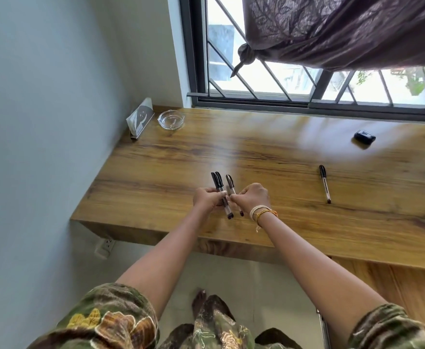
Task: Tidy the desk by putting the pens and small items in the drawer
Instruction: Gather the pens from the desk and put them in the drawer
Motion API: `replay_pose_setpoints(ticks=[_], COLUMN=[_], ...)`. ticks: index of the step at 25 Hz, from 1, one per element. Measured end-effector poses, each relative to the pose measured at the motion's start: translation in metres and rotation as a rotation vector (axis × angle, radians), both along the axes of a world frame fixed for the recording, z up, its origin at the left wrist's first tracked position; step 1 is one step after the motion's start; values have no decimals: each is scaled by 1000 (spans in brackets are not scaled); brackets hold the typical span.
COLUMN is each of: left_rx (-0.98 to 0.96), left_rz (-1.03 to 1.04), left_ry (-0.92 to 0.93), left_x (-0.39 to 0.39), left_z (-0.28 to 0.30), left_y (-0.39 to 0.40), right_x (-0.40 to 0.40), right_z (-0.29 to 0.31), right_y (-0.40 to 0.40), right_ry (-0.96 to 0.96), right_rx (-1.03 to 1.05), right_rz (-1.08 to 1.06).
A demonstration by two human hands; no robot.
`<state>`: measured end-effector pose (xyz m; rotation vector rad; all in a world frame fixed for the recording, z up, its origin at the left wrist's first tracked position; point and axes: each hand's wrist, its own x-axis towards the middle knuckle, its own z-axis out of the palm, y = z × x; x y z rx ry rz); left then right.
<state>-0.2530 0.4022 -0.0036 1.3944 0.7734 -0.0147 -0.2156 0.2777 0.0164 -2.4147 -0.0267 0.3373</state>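
Note:
My left hand (pixel 207 199) grips two clear pens with black caps (pixel 218 182), held side by side above the front of the wooden desk (pixel 269 157). My right hand (pixel 253 197) pinches a third pen of the same kind (pixel 230 183), right beside the other two. The hands almost touch. A fourth pen (pixel 324 183) lies loose on the desk to the right. Farther back on the right lies a small black item (pixel 364 136). No drawer can be made out.
A glass ashtray (pixel 171 119) and a folded card stand (pixel 141 119) sit at the desk's back left corner by the wall. A barred window (pixel 294 91) with a knotted curtain (pixel 344 31) runs along the back. A wooden panel (pixel 395 280) shows under the desk's right side.

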Motion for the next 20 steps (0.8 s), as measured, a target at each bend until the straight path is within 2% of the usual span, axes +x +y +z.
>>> replay_pose_setpoints(ticks=[4, 7, 14, 20], left_rx=[-150, -237, -274, -290], left_rz=[41, 37, 17, -59], left_ry=[-49, -83, -113, -83], left_x=[3, 7, 29, 81], left_z=[6, 9, 10, 8], left_y=[-9, -15, -7, 14], right_x=[0, 3, 26, 63], right_z=[-4, -6, -15, -18], right_y=[-4, -15, -11, 9], right_ry=[-88, -49, 17, 35], right_rx=[213, 350, 558, 671], right_rz=[-46, -76, -122, -235])
